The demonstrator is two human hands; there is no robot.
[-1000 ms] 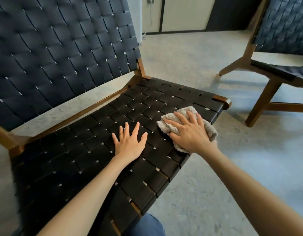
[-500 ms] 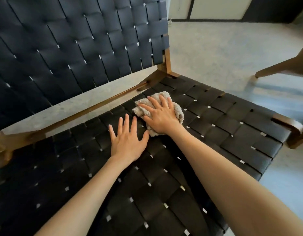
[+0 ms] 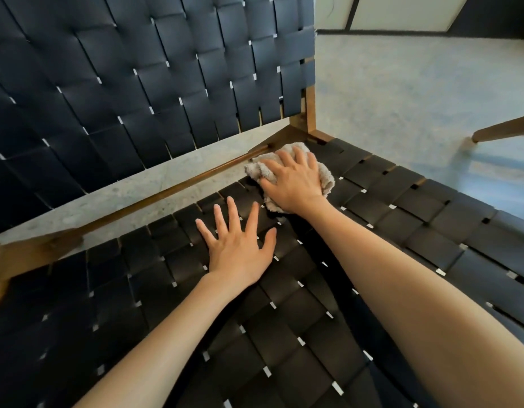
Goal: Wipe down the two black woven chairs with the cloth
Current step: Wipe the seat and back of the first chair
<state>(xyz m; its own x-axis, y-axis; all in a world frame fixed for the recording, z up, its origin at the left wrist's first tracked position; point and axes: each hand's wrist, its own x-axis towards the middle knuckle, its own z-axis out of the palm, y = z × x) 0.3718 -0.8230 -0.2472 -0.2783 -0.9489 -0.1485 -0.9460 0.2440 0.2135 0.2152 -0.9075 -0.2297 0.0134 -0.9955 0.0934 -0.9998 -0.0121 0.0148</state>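
Note:
A black woven chair [image 3: 402, 219] with a brown wooden frame fills most of the view, its backrest [image 3: 137, 78] rising at the upper left. My right hand [image 3: 296, 181] presses a crumpled beige cloth [image 3: 325, 176] flat against the seat's back right corner, fingers fairly straight over it. My left hand [image 3: 240, 245] rests flat on the woven seat just in front of it, fingers spread, holding nothing. Only a wooden leg [image 3: 504, 132] of the second chair shows at the right edge.
Grey concrete floor [image 3: 402, 89] lies beyond the chair on the right and shows through the gap under the backrest. A pale wall with a dark baseboard [image 3: 402, 32] runs along the top right.
My right hand has slid the cloth from the seat's front right edge back toward the rear corner by the backrest. My left hand stayed flat on the seat. The view has leaned in closer.

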